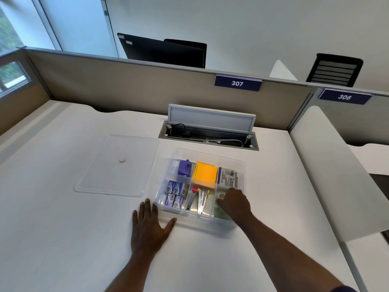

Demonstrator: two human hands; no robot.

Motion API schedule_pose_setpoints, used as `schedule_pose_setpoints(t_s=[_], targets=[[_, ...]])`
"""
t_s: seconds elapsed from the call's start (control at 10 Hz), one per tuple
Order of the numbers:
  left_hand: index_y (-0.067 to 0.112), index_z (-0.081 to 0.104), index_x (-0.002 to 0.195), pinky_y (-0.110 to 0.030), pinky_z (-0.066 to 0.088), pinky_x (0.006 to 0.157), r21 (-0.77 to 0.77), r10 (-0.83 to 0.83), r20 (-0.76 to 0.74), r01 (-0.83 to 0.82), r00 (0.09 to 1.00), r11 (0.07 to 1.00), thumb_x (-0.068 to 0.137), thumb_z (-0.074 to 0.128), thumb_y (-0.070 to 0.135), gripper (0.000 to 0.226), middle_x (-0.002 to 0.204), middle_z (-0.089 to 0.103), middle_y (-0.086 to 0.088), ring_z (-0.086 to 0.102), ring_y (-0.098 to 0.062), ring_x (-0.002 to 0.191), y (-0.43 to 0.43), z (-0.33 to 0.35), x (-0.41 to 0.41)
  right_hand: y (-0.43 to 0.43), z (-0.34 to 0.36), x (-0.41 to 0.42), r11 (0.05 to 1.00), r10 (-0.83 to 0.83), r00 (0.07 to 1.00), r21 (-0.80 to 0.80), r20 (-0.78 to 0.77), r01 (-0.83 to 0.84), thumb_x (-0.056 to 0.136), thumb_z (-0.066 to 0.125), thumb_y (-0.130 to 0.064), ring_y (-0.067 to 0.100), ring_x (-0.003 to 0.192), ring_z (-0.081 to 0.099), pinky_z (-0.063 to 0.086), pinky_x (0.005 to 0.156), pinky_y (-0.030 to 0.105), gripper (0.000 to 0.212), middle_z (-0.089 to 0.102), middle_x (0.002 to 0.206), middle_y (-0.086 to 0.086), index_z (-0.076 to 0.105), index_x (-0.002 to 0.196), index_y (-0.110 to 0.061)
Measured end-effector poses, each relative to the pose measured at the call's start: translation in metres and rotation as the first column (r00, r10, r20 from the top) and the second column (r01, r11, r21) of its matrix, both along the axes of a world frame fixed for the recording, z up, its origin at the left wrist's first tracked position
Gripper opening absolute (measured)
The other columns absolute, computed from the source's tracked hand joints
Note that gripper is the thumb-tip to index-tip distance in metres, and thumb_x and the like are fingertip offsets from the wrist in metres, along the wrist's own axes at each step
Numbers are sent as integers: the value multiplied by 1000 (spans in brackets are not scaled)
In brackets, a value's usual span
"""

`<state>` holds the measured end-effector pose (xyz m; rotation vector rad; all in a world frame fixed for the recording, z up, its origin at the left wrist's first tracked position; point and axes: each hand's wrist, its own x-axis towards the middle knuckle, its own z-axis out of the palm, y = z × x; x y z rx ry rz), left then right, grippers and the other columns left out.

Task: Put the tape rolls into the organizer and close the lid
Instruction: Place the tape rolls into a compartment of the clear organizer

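The clear plastic organizer (242, 165) stands open on the white desk, split into compartments. My right hand (234, 202) reaches into its near right compartment, fingers closed around a clear tape roll (221, 194). Another tape roll (221, 213) shows below my wrist in the same compartment, partly hidden. My left hand (150, 225) lies flat on the desk with fingers spread, its thumb against the organizer's near left corner. The clear lid (117, 165) lies flat on the desk to the left of the organizer.
Other compartments hold a purple hole punch (185, 168), orange sticky notes (205, 174), staple boxes (175, 193), staple removers (200, 200) and a printed packet (228, 177). Behind the organizer is an open cable hatch (210, 131). A partition (126, 81) bounds the desk.
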<state>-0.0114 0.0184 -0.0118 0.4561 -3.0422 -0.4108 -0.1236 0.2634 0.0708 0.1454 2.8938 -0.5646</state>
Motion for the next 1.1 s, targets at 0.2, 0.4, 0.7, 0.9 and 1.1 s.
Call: schedule_pose_setpoints(t_s=[0.2,0.4,0.7,0.9,1.1], targets=[[13,36,143,-47,15,120,-8,2,0,-2,1000,1000,78,27,79,93,156,26,-14,19,-28,146,0,1,0,-2,-7,3,1000,1,1000,-16,-5,-1,82,66,-28,29,93,67,54,76,33,33,67,105,14,59,104,-4],[13,33,144,-47,13,120,-9,3,4,-3,1000,1000,78,26,79,94,157,25,-13,18,-28,147,0,0,0,-5,-9,1,995,-41,999,-92,10,42,78,71,-26,30,96,66,54,78,34,41,66,107,13,54,108,-5],[14,31,145,-46,12,121,-5,5,10,-5,1000,1000,78,24,80,95,158,23,-12,16,-27,147,0,0,0,-10,-13,2,997,-32,999,-67,-5,32,81,67,-20,32,96,66,55,81,37,39,64,109,15,48,112,-4],[12,33,144,-47,14,120,4,0,2,0,1000,1000,79,28,79,94,157,26,-13,18,-28,146,0,3,1,-11,-14,2,997,-10,1000,-82,1,10,81,68,-21,32,98,66,55,84,39,41,64,111,15,49,113,-4],[11,35,143,-48,16,120,7,-3,-12,3,1000,1000,78,31,77,92,155,29,-15,22,-29,145,2,5,1,-9,-16,5,999,31,999,-34,-23,-32,85,64,-22,32,102,63,53,84,38,39,60,115,14,47,117,-6]])
